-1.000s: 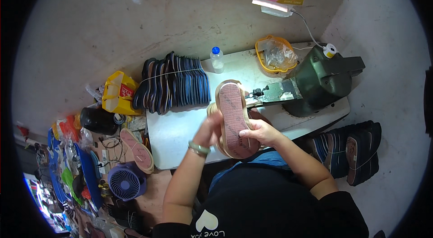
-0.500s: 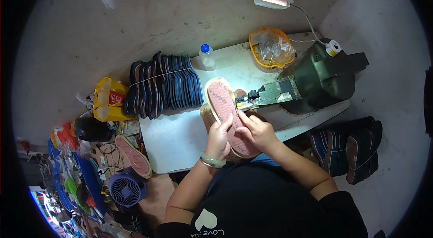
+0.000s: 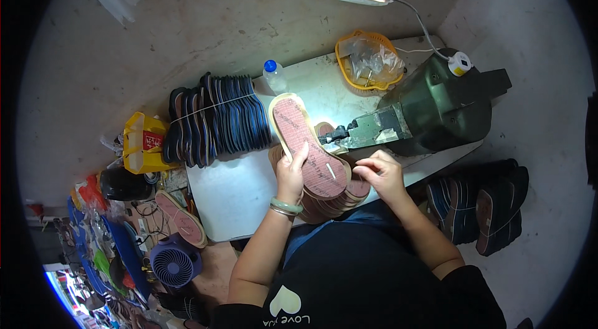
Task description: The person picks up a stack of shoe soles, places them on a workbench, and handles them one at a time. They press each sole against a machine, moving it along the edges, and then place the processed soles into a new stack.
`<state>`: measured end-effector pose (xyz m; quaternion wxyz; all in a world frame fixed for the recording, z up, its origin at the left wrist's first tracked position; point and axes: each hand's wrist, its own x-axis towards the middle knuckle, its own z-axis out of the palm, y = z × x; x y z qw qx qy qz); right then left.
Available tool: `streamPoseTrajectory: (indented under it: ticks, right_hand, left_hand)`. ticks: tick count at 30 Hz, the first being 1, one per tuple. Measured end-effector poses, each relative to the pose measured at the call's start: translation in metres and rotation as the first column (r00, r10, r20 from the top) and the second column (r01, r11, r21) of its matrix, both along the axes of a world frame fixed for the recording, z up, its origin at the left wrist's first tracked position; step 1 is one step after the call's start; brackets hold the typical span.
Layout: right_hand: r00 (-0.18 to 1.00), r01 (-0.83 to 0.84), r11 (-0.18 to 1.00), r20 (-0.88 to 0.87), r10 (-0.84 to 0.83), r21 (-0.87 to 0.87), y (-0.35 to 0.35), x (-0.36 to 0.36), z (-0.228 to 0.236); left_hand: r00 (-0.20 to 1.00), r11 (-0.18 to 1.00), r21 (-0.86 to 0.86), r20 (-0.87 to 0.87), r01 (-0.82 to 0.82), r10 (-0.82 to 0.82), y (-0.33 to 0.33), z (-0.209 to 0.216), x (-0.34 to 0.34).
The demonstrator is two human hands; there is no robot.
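My left hand (image 3: 290,178) grips a shoe sole (image 3: 291,122) with a pinkish-red woven face and a pale rim, thumb on top and the other fingers mostly hidden beneath. A small white strip (image 3: 331,171) shows on the sole's near half. Just right of the sole, my right hand (image 3: 387,178) is apart from it, thumb and forefinger pinched together; whatever they hold is too small to make out. More such soles (image 3: 324,212) are piled beneath, on the table's near edge. Beyond the held sole is the narrow arm (image 3: 374,128) of a dark green machine (image 3: 445,108).
A string-tied row of dark soles (image 3: 221,120), a blue-capped bottle (image 3: 273,76) and an orange basket (image 3: 370,62) of plastic bags stand on the white table (image 3: 227,198). A yellow container (image 3: 144,142) and purple fan (image 3: 175,262) are left. Tied dark bundles (image 3: 501,210) sit right.
My right hand has come off the sole and moved right, its fingers now pinched. The white strip on the sole is now uncovered. My left hand still holds the sole.
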<state>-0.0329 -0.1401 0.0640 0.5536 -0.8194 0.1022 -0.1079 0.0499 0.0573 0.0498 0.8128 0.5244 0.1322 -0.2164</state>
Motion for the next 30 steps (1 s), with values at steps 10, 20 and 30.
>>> streamPoseTrajectory:
  ticks: [10, 20, 30]
  right_hand:
    - [0.981, -0.187, 0.930, 0.013, 0.193, 0.317, 0.043, 0.031, 0.009]
    - [0.954, -0.265, 0.866, 0.017, 0.300, -0.425, 0.036, 0.015, 0.008]
    - [0.998, 0.033, 0.898, -0.056, -0.009, 0.438, 0.013, 0.000, -0.042]
  left_hand:
    - [0.997, 0.998, -0.029, 0.053, 0.054, -0.053, 0.002, 0.018, -0.037]
    - [0.988, 0.990, -0.134, -0.153, -0.050, 0.029, -0.016, 0.019, -0.027]
    - [0.916, 0.867, 0.496, 0.370, -0.054, -0.155, -0.036, -0.013, -0.001]
